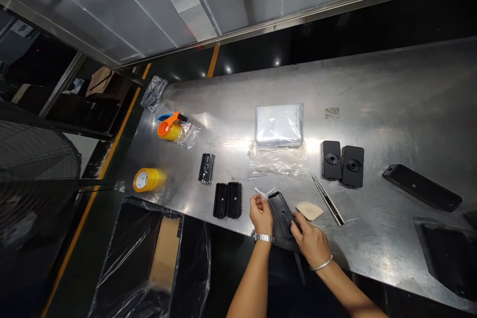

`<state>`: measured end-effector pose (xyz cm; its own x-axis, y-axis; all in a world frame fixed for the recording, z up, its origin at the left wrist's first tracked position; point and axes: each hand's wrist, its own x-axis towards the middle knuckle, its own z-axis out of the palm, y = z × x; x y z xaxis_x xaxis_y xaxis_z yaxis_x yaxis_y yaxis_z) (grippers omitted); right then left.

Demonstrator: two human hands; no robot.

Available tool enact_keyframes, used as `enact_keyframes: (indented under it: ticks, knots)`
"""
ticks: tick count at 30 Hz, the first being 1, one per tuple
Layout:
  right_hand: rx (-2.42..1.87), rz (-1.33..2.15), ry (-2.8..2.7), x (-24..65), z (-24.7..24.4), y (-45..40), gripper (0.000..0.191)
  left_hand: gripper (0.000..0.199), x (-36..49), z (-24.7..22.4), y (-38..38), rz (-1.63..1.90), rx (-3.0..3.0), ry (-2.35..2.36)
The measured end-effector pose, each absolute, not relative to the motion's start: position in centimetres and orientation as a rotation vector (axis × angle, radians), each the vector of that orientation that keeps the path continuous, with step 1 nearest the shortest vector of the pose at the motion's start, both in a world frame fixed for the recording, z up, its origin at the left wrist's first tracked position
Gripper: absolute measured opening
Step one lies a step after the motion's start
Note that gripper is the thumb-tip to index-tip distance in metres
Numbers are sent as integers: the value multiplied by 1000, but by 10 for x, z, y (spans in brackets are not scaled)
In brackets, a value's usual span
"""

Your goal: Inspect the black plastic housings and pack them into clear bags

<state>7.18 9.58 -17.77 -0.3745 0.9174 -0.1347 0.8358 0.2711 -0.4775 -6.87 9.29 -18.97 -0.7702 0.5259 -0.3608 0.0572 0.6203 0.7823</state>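
Note:
My right hand [312, 241] grips the lower end of a long black plastic housing [282, 212], its hollow side facing up. Beside the housing's upper end, my left hand [261, 212] is closed in a pinch on a bit of clear plastic film [267, 193]. A cream-coloured, leaf-shaped pad [310, 210] lies just right of the housing. Farther right is a utility knife [328, 199], laid at a slant. Two similar hollow black housings [227, 200] rest side by side to the left of my left hand.
A stack of clear plastic bags [279, 126] lies mid-table. Two black boxes [342, 163] with round dials stand to its right, beyond them a long black part [423, 187]. At left are a tape roll [146, 180], an orange tape dispenser [170, 126] and a wrapped black piece [206, 168].

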Motion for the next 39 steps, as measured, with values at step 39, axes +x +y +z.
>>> enact_keyframes:
  ticks: [39]
  knots:
    - [-1611,692,-2382,63,-181,95,29,25,-75,-202,97,1201,160,2119]
